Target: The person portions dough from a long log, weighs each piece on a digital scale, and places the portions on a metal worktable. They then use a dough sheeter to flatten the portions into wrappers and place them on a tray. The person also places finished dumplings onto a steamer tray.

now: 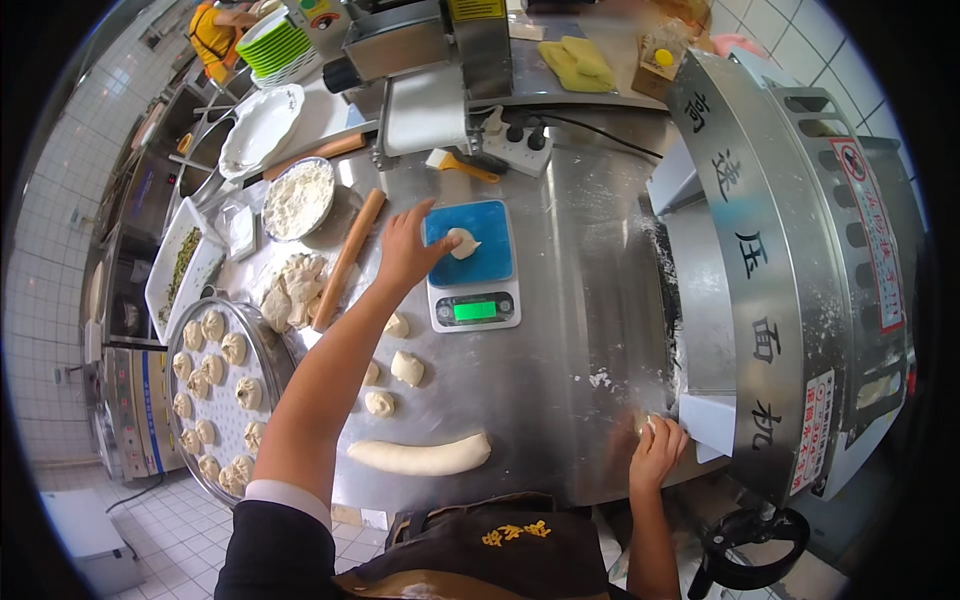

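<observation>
My left hand (411,247) reaches over a digital kitchen scale (472,312) with a blue top and a lit green display. Its fingers are spread, and the thumb tip meets a small dough piece (465,244) lying on the scale's platform. Off to the right, my right hand (657,451) pinches a small pale lump, apparently dough (644,426), just above the steel table; the fingers partly hide it. A thick dough roll (420,456) lies near the table's front edge. Several cut dough pieces (407,368) sit between that roll and the scale, some partly behind my left forearm.
A steel dough-pressing machine (750,300) borders the right side. Leftward are a round steamer tray (217,382) of filled buns, a rolling pin (349,259), a dough mass (291,292) and a flour bowl (298,199). A brush (463,166) and power strip (516,146) lie behind the scale.
</observation>
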The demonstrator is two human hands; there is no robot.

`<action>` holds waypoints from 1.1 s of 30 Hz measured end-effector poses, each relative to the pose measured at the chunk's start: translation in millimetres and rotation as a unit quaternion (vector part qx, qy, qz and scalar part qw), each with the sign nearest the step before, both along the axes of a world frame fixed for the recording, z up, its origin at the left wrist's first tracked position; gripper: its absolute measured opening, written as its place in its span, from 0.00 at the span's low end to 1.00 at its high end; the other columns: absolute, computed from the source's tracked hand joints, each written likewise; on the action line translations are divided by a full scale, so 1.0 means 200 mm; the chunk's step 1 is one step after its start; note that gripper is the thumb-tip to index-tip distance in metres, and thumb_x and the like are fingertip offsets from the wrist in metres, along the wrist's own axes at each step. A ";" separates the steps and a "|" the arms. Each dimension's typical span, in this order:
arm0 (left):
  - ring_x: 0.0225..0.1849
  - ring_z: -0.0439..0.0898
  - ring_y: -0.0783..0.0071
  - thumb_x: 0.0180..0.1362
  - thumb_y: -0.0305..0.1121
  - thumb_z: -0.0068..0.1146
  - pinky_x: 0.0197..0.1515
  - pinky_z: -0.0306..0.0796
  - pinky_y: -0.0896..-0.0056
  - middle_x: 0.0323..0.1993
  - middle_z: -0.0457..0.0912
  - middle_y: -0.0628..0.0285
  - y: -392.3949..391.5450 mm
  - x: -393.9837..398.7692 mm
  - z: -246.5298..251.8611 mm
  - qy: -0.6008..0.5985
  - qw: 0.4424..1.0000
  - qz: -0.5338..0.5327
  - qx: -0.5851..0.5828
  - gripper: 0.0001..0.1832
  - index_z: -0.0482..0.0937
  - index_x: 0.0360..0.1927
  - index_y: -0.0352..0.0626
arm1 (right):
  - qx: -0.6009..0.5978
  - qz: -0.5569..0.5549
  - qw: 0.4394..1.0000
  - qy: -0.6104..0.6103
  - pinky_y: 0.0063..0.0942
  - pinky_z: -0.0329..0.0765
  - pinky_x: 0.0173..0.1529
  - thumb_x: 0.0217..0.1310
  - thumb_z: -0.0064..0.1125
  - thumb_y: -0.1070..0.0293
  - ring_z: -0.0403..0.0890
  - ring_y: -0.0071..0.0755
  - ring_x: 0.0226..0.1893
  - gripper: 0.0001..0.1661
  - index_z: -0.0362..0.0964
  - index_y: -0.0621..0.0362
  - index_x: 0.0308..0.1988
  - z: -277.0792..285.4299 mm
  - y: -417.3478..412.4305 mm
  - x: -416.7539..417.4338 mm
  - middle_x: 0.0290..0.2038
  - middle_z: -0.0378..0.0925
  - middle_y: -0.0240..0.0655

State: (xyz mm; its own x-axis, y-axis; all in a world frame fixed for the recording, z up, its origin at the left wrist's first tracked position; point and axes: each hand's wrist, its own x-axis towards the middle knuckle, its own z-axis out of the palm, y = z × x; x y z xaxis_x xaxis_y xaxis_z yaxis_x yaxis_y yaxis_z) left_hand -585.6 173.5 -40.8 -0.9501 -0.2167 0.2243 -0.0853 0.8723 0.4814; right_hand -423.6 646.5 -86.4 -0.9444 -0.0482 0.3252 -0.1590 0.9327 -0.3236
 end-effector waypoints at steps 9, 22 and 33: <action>0.56 0.74 0.50 0.60 0.44 0.61 0.60 0.66 0.52 0.51 0.79 0.49 -0.03 0.00 0.02 -0.007 1.000 0.012 0.010 0.26 0.75 0.57 0.41 | -0.032 0.035 0.999 0.023 0.43 0.70 0.49 0.58 0.62 0.71 0.73 0.47 0.43 0.08 0.78 0.59 0.40 0.05 -0.09 0.02 0.43 0.73 0.38; 0.54 0.75 0.49 0.63 0.41 0.57 0.57 0.68 0.55 0.49 0.79 0.49 0.08 -0.01 0.04 0.007 0.999 -0.003 0.038 0.19 0.77 0.54 0.42 | -0.069 -0.027 0.997 0.018 0.45 0.71 0.50 0.59 0.60 0.73 0.74 0.50 0.43 0.08 0.78 0.61 0.40 0.03 -0.11 0.07 0.41 0.73 0.41; 0.53 0.77 0.54 0.45 0.24 0.56 0.57 0.71 0.57 0.51 0.79 0.53 0.93 0.28 -0.12 0.069 0.911 -0.406 0.023 0.24 0.79 0.50 0.39 | -0.111 -0.038 0.993 0.009 0.37 0.75 0.46 0.57 0.62 0.76 0.78 0.48 0.40 0.09 0.78 0.63 0.40 -0.02 0.08 0.02 0.39 0.75 0.43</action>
State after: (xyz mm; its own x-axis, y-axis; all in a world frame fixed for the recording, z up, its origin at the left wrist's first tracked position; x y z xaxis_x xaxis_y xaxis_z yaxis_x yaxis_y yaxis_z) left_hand -529.7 360.2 -65.5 -0.7652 0.5319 0.3627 0.6428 0.6000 0.4762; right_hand -418.7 663.0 -90.4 -0.9368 0.0974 0.3359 -0.0981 0.8487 -0.5197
